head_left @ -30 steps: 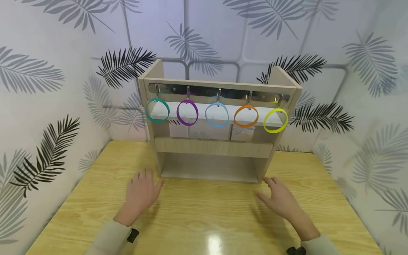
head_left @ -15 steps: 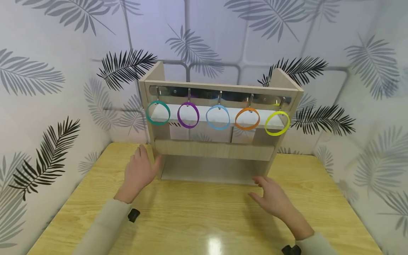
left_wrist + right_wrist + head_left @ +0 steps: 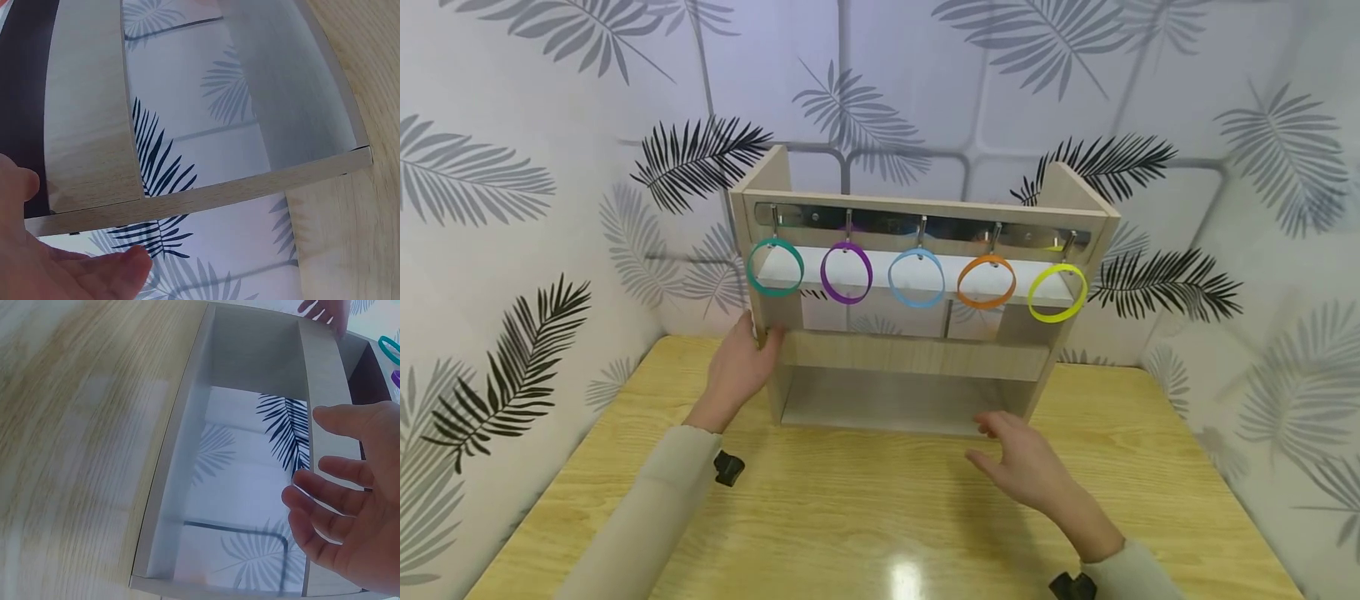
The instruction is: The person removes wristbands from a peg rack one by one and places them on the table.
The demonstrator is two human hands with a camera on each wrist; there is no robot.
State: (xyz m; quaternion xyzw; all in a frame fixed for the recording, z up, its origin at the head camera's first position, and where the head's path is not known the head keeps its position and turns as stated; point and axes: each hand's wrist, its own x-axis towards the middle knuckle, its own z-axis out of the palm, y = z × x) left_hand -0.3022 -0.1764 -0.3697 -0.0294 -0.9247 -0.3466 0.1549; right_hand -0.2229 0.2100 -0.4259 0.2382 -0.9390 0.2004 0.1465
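A light wooden shelf unit [image 3: 917, 354] stands on the table, with a metal hook rail [image 3: 880, 221] along its top front. Teal [image 3: 775, 292], purple [image 3: 847, 298], light blue [image 3: 917, 303], orange [image 3: 987, 305] and yellow [image 3: 1056, 317] rings hang from the hooks. My left hand [image 3: 741, 367] is at the unit's left side panel [image 3: 250, 187], thumb inside and fingers outside. In the left wrist view its fingers show apart from the panel's front edge. My right hand [image 3: 1026, 467] hovers before the lower right front, fingers loosely bent, holding nothing.
The unit sits on a yellowish wood-grain table [image 3: 865, 517], near a wall [image 3: 910, 83] with leaf-patterned covering. More patterned wall stands close on the left and right. Black straps [image 3: 727, 468] are on both wrists.
My left hand has moved forward from the tabletop to the unit's left side panel. My right hand has drifted left, away from the unit's lower right corner. The rings still hang on their hooks.
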